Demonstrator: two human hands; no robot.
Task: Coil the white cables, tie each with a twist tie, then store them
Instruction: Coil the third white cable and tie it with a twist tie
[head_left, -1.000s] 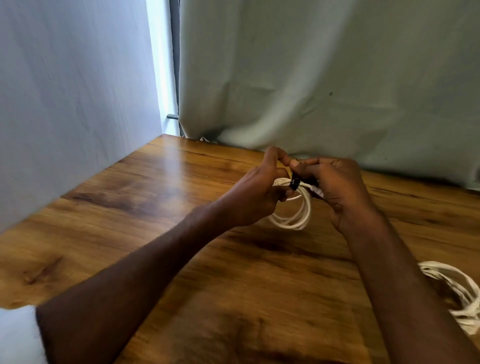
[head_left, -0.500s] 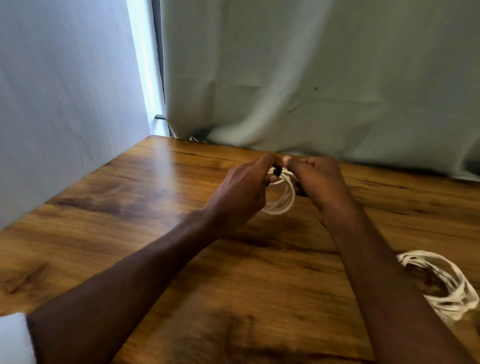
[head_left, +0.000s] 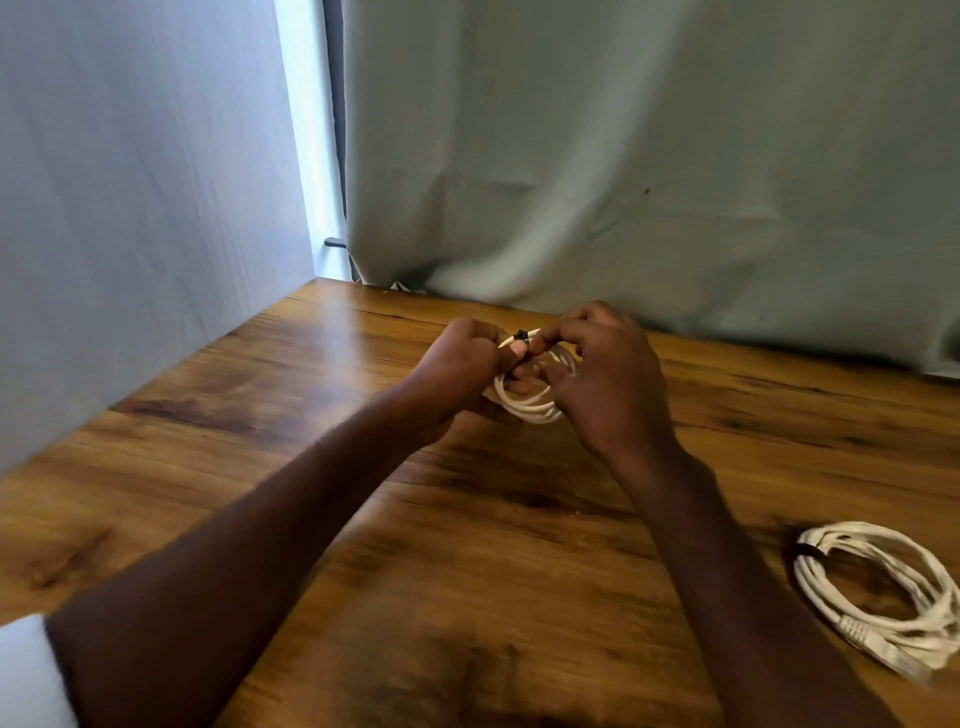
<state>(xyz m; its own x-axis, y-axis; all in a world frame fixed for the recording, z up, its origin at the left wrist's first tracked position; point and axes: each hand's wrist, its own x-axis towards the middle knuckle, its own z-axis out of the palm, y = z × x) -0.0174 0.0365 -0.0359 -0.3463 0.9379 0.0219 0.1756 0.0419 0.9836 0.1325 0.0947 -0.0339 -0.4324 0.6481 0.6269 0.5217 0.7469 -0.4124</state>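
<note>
A small coil of white cable (head_left: 530, 408) is held just above the wooden table (head_left: 363, 519), near its far middle. My left hand (head_left: 457, 371) grips the coil's left side with curled fingers. My right hand (head_left: 605, 374) pinches a black twist tie (head_left: 521, 334) at the coil's top, its other fingers reaching into the loop. A second coiled white cable (head_left: 878, 597) lies flat on the table at the right, a dark tie (head_left: 808, 553) around its upper left part. Much of the held coil is hidden by my fingers.
A pale green curtain (head_left: 623, 156) hangs along the table's far edge. A white panel (head_left: 130, 208) stands along the left edge. A bright gap with a dark post (head_left: 332, 156) shows between them.
Both hands with the coil have shifted slightly lower and to the right in the view. The coil has turned a little and my right fingers now reach into its loop at the tie.
</note>
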